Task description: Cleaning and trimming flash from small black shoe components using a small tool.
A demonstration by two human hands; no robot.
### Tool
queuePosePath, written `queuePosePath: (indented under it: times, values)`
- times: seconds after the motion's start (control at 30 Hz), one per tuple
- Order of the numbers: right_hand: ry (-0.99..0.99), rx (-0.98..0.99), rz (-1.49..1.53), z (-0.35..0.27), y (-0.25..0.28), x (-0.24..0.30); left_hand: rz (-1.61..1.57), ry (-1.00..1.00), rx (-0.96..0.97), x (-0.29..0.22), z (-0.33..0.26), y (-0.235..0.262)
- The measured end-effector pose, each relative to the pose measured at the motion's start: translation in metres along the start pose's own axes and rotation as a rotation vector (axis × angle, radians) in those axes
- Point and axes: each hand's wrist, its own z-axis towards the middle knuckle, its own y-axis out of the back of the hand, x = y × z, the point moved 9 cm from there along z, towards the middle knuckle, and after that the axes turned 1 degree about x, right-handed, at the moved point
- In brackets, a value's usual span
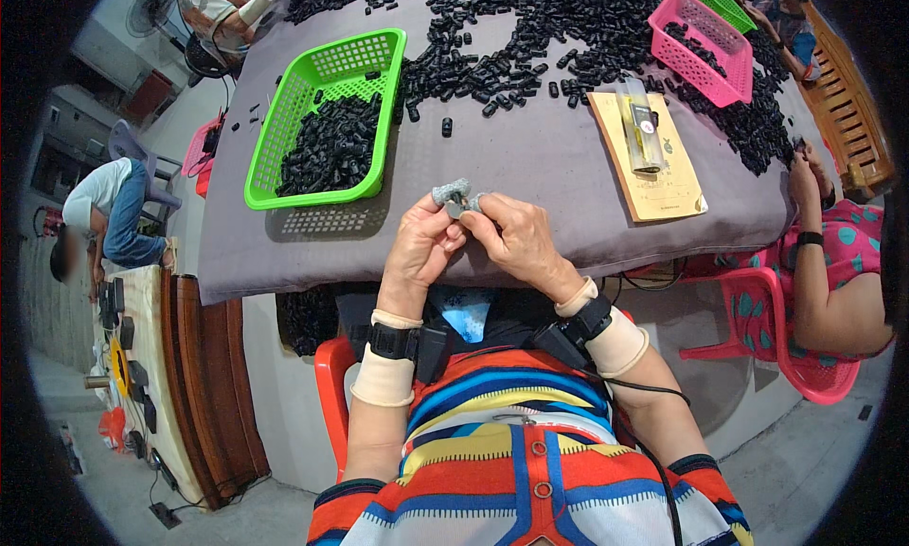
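In front of my body, just over the near edge of the cloth-covered table (530,181), my two hands meet at the fingertips. My left hand (422,246) is closed, with a grey finger cover on one finger, pinching a small dark part (461,203) that is mostly hidden by the fingers. The fingers of my right hand (519,240) are bent in and pressed against the same part from the other side, also with grey covering at a fingertip. Beyond my left hand stands a green basket (254,191) holding many small black cylindrical pieces (331,143).
Loose black pieces (492,49) cover the far side. A pink basket (705,89) stands at the far right. A yellow booklet (663,196) carries a clear case (644,134). Someone's hand (808,177) works at the right edge; another person (114,205) bends over at left.
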Motion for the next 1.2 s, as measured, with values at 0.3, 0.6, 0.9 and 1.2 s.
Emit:
queuePosePath:
  times: [0.3, 0.6, 0.9, 1.2]
  values:
    - [0.008, -0.004, -0.034, 0.0012, -0.001, 0.0018, 0.02, -0.006, -0.013, -0.0005, 0.0004, 0.0009]
    - [0.001, -0.036, -0.042, 0.0014, -0.0008, 0.0001, 0.03, 0.011, -0.008, 0.0009, -0.0006, -0.0021]
    - [0.022, 0.002, -0.019, -0.0001, 0.0012, 0.0023, 0.003, 0.014, -0.011, 0.0004, -0.0011, 0.0001]
    - [0.014, 0.012, -0.023, 0.0003, 0.0009, 0.0005, 0.0, 0.025, -0.008, 0.0012, -0.0006, -0.0004]
